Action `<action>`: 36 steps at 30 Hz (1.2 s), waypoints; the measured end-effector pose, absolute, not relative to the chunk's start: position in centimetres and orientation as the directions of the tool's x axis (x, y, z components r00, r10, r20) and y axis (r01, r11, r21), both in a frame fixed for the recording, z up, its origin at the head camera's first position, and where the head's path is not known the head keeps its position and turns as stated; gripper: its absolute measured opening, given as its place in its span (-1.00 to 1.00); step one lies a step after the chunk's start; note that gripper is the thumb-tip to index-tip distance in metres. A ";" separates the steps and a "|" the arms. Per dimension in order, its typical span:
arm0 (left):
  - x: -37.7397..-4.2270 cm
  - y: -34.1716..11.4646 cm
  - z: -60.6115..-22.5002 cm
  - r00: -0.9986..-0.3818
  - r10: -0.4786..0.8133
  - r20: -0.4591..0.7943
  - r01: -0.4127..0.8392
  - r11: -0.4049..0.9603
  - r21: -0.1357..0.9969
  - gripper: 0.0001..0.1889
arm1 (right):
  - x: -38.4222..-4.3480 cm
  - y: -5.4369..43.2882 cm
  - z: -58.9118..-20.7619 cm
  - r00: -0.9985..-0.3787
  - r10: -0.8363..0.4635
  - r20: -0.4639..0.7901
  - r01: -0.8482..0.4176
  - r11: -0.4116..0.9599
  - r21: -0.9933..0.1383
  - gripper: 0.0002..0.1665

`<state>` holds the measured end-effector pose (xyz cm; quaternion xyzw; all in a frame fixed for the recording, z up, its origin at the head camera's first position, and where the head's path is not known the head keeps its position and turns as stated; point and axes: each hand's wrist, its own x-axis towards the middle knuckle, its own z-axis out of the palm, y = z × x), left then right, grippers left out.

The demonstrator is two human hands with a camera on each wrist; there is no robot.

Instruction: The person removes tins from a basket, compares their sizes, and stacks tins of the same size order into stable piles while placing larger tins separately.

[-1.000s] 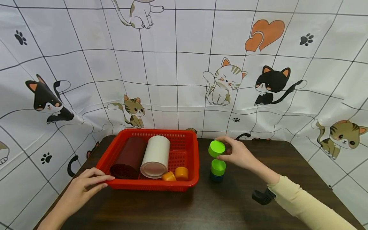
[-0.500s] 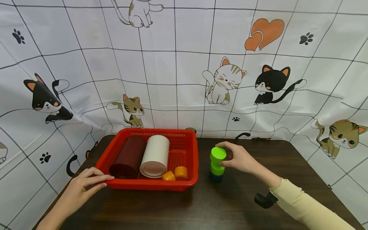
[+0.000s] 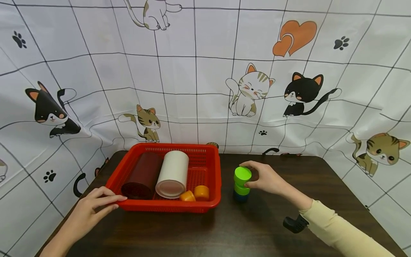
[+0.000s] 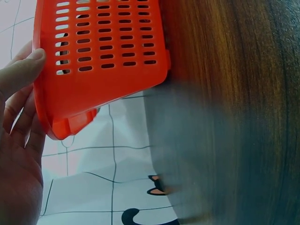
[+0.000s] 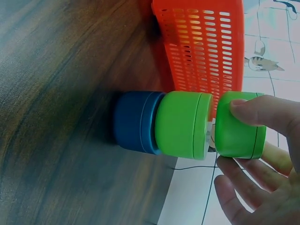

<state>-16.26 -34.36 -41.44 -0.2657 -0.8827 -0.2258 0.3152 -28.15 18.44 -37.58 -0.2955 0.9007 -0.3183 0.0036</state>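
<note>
My right hand pinches a small green cup between thumb and fingers. Directly below it, a second green cup stands on a dark blue cup on the table. In the right wrist view a narrow gap shows between the held cup and the one beneath. At the left, my left hand grips the near left corner of a red plastic basket. The left wrist view shows its thumb on the outside of the rim and the fingers behind it.
Inside the basket lie a dark brown cylinder, a white cylinder and two small orange cups. The dark wooden table backs onto a white cat-print sheet. A black device sits at the right wrist.
My right hand has lowered the held green cup toward the stacked green and blue cups. The left hand and the basket have stayed in place.
</note>
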 end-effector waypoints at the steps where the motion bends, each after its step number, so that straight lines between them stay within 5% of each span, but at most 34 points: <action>1: -16.3 -34.3 -41.5 -0.660 0.327 0.676 0.614 0.753 0.236 -0.41 | -28.1 18.4 -37.6 -0.824 -0.537 0.181 -0.532 0.622 -0.574 -0.28; 36: -16.0 -33.9 -41.4 -0.691 0.299 0.658 0.572 0.783 0.245 -0.42 | -27.8 19.3 -38.4 -0.826 -0.536 0.174 -0.499 0.553 -0.667 -0.25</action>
